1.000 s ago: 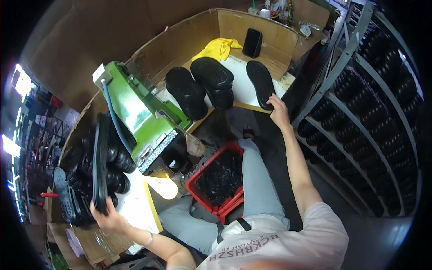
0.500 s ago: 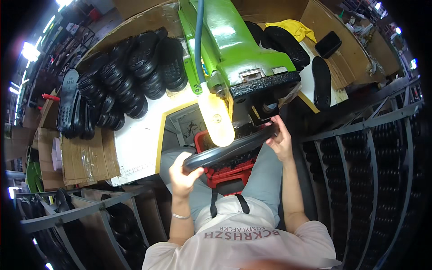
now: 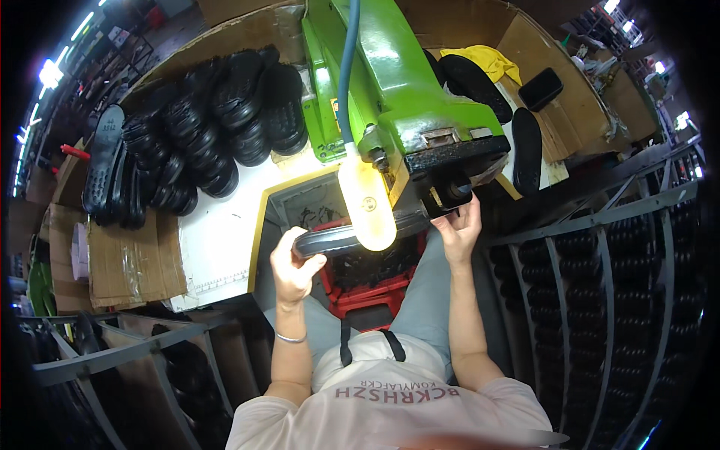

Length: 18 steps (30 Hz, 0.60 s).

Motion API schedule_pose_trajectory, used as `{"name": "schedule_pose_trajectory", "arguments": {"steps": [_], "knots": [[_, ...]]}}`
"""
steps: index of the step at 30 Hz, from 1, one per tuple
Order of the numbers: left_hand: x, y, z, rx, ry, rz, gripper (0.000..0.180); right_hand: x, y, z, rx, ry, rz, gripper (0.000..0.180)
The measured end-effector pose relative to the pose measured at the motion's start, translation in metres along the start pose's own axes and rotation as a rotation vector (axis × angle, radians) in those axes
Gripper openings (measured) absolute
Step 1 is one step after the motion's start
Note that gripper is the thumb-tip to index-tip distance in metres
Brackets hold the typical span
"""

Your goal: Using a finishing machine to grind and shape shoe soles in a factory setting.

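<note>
Black rubber sole [image 3: 341, 238] is being gripped by both hands [image 3: 294, 264] [image 3: 459, 225] under the green machine [image 3: 405, 97]; right fingers risk getting pinched.

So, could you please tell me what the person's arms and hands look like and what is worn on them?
Both forearms are bare below short pale sleeves. The left hand has a thin silver bangle on its wrist; the right hand wears nothing visible. No gloves on either.

Black sole [image 3: 337, 240] under green machine [image 3: 405, 105]
</note>
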State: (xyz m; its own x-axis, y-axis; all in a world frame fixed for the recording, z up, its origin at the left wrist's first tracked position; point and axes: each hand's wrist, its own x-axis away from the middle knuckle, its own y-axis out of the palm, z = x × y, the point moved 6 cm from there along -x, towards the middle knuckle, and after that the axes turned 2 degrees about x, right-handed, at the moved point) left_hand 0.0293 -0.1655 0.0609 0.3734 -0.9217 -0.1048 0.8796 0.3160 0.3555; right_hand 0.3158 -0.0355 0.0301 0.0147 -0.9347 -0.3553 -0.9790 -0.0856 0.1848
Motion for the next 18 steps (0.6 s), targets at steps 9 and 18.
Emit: {"name": "schedule_pose_trajectory", "arguments": {"steps": [9,18], "knots": [[0.018,-0.091,-0.036,0.225,-0.029,0.126,0.058,0.023,0.053,-0.032,0.626,-0.319,0.095,0.085],[0.000,-0.002,0.004,0.001,0.226,-0.097,0.041,0.012,0.009,-0.011,0.052,-0.123,0.132,0.081]]}}
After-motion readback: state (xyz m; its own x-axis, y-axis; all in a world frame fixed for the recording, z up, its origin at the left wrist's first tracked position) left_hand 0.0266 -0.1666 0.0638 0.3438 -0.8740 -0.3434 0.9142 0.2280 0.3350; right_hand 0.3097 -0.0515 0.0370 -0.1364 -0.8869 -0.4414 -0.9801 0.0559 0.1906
